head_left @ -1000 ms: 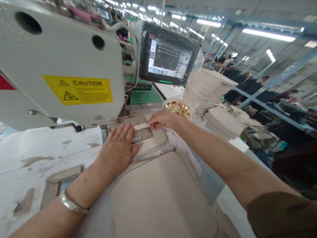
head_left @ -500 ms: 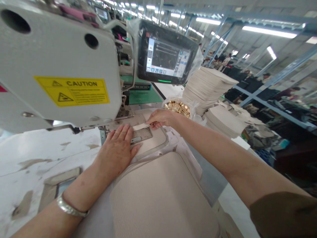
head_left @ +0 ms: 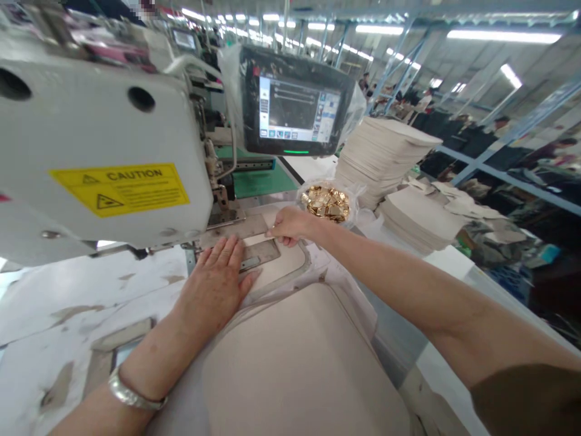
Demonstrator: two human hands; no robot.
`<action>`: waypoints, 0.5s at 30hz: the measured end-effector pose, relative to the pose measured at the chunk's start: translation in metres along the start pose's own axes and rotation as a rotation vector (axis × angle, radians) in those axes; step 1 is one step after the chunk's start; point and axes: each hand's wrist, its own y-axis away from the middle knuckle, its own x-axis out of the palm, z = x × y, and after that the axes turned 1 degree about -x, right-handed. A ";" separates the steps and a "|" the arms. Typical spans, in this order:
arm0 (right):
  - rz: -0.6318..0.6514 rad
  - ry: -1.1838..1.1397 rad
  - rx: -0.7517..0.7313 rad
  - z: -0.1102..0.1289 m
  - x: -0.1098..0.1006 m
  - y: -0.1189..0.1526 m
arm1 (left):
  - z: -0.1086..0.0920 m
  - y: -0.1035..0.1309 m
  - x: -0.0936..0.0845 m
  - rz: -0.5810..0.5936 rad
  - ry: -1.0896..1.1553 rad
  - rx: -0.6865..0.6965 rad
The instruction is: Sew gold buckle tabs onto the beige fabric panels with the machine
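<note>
My left hand (head_left: 213,281) lies flat, fingers stretched out, across the left part of a flat metal clamp frame (head_left: 264,252). Under the frame is a beige leather-like panel (head_left: 288,261) with rounded corners. A narrow pale strip (head_left: 255,240) runs along the frame between my two hands. Thumb and forefinger of my right hand (head_left: 290,225) are pinched at the strip's right end; the fingers cover that end. The sewing machine head (head_left: 113,130) stands just behind and left of the hands.
A stack of beige panels (head_left: 299,357) lies closest to me. Behind my right hand sits a plastic-lined bowl of gold metal pieces (head_left: 327,204). Taller panel stacks (head_left: 385,154) stand at the right. A control screen (head_left: 293,112) hangs above; a loose metal frame (head_left: 122,336) lies left.
The camera view has shifted slightly. My right hand stays at the strip's end, its fingers now more tightly curled, and the strip looks flatter. My left hand keeps its place on the frame.
</note>
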 end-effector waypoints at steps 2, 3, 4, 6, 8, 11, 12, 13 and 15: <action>0.028 -0.050 0.006 -0.001 -0.002 0.003 | -0.006 -0.007 -0.002 0.023 -0.001 0.047; 0.039 -0.072 0.009 -0.001 -0.003 0.003 | -0.010 -0.012 -0.004 0.041 0.006 0.081; 0.046 -0.092 0.011 -0.002 -0.003 0.003 | -0.016 -0.017 -0.006 0.060 0.015 0.116; 0.058 -0.129 0.006 -0.005 -0.003 0.001 | -0.026 -0.026 -0.010 0.079 0.027 0.127; 0.065 -0.162 -0.014 -0.009 -0.003 -0.002 | -0.033 -0.030 -0.015 0.072 0.014 0.076; 0.069 -0.216 -0.040 -0.015 -0.001 -0.005 | -0.030 -0.019 -0.024 0.070 -0.006 -0.019; 0.068 -0.233 -0.040 -0.016 0.000 -0.005 | -0.026 -0.012 -0.028 0.074 -0.013 -0.053; 0.068 -0.247 -0.036 -0.017 0.000 -0.005 | -0.022 -0.005 -0.031 0.073 -0.021 -0.092; 0.080 -0.266 -0.024 -0.017 -0.001 -0.005 | -0.014 0.009 -0.037 0.062 -0.042 -0.156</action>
